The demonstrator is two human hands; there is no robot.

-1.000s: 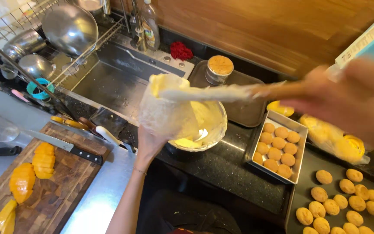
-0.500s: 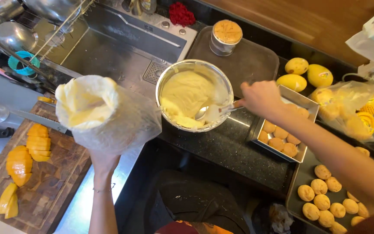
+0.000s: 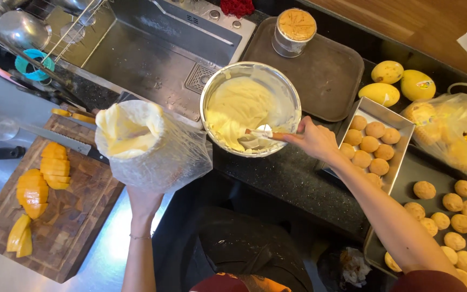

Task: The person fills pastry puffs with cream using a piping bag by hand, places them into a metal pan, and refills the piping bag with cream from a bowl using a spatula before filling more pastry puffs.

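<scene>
Cream gets scooped from the steel bowl (image 3: 250,108) with a spatula (image 3: 266,134) pinched in the right hand (image 3: 313,139). At nine o'clock, the piping bag (image 3: 147,146) is gripped from below by the left hand (image 3: 144,200); probably best kept upright and close.

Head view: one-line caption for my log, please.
Left hand holds a cream-filled piping bag; right hand scoops cream from a steel bowl with a spatula.
</scene>
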